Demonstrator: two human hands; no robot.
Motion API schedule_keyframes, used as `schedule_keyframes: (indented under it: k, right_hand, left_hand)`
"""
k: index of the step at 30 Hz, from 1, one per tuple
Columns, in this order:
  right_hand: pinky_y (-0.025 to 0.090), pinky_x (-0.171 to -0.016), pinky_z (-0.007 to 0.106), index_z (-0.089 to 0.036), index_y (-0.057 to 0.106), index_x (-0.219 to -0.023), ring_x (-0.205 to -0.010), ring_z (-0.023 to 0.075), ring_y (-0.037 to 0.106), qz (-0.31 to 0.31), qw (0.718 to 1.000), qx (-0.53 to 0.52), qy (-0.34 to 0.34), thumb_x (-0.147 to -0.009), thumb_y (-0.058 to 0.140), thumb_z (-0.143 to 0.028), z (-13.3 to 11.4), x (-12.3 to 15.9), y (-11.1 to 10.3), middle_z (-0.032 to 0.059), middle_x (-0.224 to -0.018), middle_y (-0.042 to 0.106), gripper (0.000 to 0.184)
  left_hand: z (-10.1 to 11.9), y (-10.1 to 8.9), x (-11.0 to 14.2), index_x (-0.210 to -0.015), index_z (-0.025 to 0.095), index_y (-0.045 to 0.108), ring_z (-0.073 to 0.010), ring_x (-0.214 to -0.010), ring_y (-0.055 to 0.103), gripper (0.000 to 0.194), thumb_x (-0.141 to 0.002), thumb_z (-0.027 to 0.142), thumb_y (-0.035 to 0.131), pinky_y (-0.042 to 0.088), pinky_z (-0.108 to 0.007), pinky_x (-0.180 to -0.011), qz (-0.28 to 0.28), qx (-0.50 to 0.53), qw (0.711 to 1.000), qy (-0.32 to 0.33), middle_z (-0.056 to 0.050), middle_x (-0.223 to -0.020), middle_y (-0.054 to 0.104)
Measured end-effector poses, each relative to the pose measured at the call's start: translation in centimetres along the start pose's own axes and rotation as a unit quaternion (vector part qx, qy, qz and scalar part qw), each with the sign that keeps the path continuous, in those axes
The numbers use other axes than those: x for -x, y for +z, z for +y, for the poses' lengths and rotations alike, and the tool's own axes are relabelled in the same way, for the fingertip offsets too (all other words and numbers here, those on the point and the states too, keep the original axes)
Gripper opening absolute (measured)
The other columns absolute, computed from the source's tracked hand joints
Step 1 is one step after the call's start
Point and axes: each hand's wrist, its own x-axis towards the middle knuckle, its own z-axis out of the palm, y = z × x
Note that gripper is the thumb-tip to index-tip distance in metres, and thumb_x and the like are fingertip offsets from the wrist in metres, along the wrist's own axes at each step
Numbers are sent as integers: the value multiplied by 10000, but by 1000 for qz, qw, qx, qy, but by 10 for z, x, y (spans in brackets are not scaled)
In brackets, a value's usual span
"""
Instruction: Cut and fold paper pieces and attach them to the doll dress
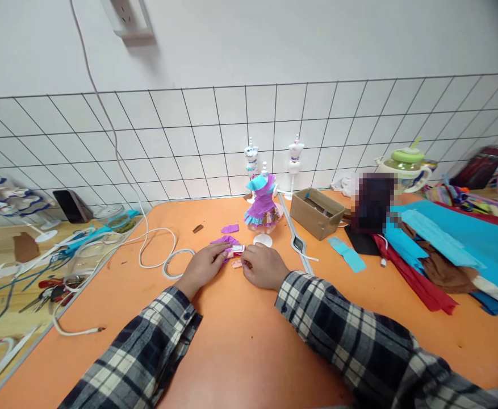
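Fingers of my left hand close on a small red and white packet, just above the orange tabletop. Purple crepe paper lies under and behind those fingertips. My right hand is curled at the packet's right side, its fingertips tucked out of sight, so what it pinches is hidden. A scrap of pinkish paper shows between the hands. Just beyond them stands a miniature dress form in a purple and blue paper dress, on a white round base.
Right of the dress form are a cardboard box, a blue paper strip and a phone propped upright. Coloured paper sheets spread at far right. A white cable coils at left, near pliers.
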Motion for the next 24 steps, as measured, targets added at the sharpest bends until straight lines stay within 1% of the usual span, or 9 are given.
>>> schedule_keyframes:
  k: [3,7,11,13,14,16,17,21,24]
  right_hand:
    - [362,-704,304,-183,633,-800,-847,190,507,-37,995,-14,-90,-811,549,-174,4,11,-7,39,-855,641,86]
    - [379,-752,310,-194,652,-853,-876,192,512,-69,989,-20,-126,-833,543,-196,5,25,-14,34,-895,651,111]
    - [390,-795,332,-197,638,-1102,-944,218,514,-44,998,17,-39,-903,501,-255,5,28,-15,70,-1009,648,249]
    - [393,-788,331,-206,661,-1079,-958,227,517,-53,998,39,9,-926,472,-244,6,27,-13,78,-984,650,246]
    - [395,-783,328,-215,678,-1044,-957,227,521,-63,997,42,22,-931,472,-243,6,27,-12,74,-960,653,236]
    - [400,-782,323,-233,700,-990,-949,224,532,-79,996,32,35,-925,501,-248,7,30,-11,63,-917,660,210]
    - [401,-784,322,-240,708,-963,-938,220,538,-83,996,24,36,-918,515,-239,7,32,-12,57,-895,663,198]
    - [408,-774,315,-235,716,-899,-903,210,559,-64,996,-44,34,-894,534,-196,8,51,-22,41,-862,678,187]
    - [420,-764,296,-207,687,-879,-867,183,585,-24,983,-162,78,-897,521,-188,15,64,-29,32,-877,681,169]
  left_hand:
    - [-3,2,5,-1323,200,568,-256,-1233,552,470,-878,337,505,435,-399,-1044,-6,-26,999,22,-82,-1363,589]
    - [-2,0,7,-1335,194,547,-264,-1246,531,493,-850,278,517,420,-419,-1054,-12,-66,997,45,-90,-1367,580]
    - [12,-11,11,-1349,218,523,-306,-1287,454,528,-825,275,552,342,-496,-1081,24,-122,988,89,-91,-1388,549]
    - [24,-18,16,-1367,235,497,-344,-1269,433,564,-814,313,582,320,-549,-1050,68,-155,980,102,-101,-1414,514]
    - [30,-21,19,-1312,239,546,-337,-1214,469,493,-827,320,574,339,-540,-1016,73,-163,976,122,-104,-1362,555]
    - [42,-23,24,-1153,243,648,-282,-1054,552,304,-887,300,513,395,-465,-928,22,-165,968,188,-95,-1162,662]
    - [48,-22,26,-1131,245,659,-260,-996,569,284,-908,290,489,414,-425,-885,-15,-162,963,215,-91,-1102,680]
    - [64,-11,29,-1102,236,673,-262,-951,580,259,-918,316,510,409,-418,-847,-78,-153,961,216,-87,-1011,703]
    - [67,-4,28,-1226,265,615,-275,-1021,574,332,-907,317,537,403,-428,-875,-76,-107,970,203,-78,-1101,697]
